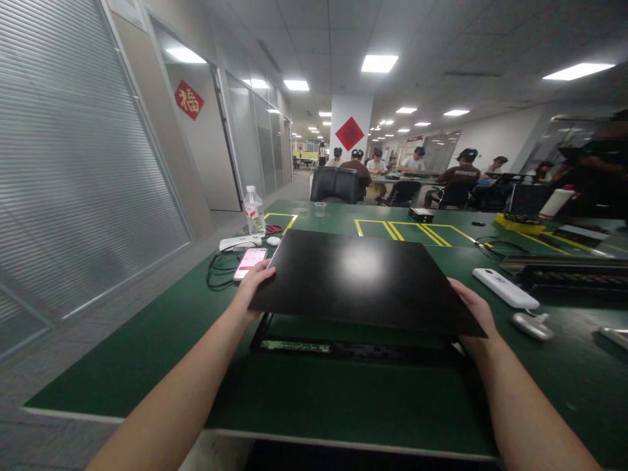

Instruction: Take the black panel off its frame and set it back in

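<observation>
Above a green counter [122,353] in a long, ceiling-lit office with blinds at the frame's left, the left hand [250,284] and right hand [473,314] grip a glossy black panel [363,278] at centre frame by its side edges, their fingers mostly hidden beneath it.

On the green table [147,347], far left, stand a water bottle [254,210] and a clear cup [320,209], with a pink-screened phone [250,262] and what may be red-handled scissors [273,229] nearby. A white remote-like device [505,288] lies to the right. Beyond are a black office chair [334,184], a red diamond sign [349,133] and seated people [461,173].
</observation>
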Motion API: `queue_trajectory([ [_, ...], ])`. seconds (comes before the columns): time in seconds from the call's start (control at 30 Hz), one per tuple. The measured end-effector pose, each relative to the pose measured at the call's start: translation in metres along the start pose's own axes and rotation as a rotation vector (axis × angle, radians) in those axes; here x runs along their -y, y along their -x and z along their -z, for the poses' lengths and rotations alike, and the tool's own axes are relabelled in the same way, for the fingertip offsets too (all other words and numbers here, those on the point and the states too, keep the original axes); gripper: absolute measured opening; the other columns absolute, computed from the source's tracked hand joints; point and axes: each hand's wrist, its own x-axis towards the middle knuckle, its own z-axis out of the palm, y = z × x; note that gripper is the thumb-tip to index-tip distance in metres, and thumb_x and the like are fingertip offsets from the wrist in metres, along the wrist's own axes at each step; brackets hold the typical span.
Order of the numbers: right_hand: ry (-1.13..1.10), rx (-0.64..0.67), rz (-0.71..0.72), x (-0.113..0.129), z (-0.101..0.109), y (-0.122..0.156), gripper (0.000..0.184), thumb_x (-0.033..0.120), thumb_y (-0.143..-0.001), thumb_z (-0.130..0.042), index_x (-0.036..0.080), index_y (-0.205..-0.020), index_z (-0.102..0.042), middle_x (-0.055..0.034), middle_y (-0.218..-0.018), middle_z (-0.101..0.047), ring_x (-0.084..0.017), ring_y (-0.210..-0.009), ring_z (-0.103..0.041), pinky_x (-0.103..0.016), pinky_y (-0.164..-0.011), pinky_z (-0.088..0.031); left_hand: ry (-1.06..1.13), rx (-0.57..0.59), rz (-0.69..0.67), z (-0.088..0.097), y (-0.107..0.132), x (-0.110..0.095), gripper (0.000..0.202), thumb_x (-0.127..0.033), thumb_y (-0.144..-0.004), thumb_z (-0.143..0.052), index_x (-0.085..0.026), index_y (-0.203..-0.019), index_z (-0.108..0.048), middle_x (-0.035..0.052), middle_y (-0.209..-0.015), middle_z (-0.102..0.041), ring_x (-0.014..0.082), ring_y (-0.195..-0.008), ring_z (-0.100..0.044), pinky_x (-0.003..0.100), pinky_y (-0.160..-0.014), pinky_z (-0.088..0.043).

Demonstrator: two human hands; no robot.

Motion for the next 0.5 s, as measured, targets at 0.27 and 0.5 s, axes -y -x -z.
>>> queue_trajectory([
  [0.27, 0.18, 0.074, -0.076, 0.015, -0.002, 0.011, 0.051, 0.054, -0.088, -0.047, 0.019, -0.105, -0.08, -0.0148, -0.089, -0.079, -0.036, -0.101, -0.075, -0.048, -0.091, -0.057, -0.021, -0.022, 0.002, -0.002, 0.0, 0.002, 0.05, -0.033, -0.051, -0.087, -0.016, -0.094, -0.069, 0.0029, -0.08, -0.074, 0.019, -0.07, -0.066, 0.027, -0.063, -0.047],
  [0.5, 0.234, 0.069, -0.06, 0.003, 0.008, 0.001, 0.048, 0.05, -0.082, -0.049, 0.016, -0.099, -0.079, -0.0153, -0.08, -0.077, -0.036, -0.093, -0.076, -0.05, -0.088, -0.057, -0.003, -0.03, 0.03, -0.002, 0.001, 0.002, 0.044, -0.032, -0.052, -0.093, -0.016, -0.089, -0.075, 0.0031, -0.081, -0.076, 0.0186, -0.072, -0.068, 0.027, -0.068, -0.05],
])
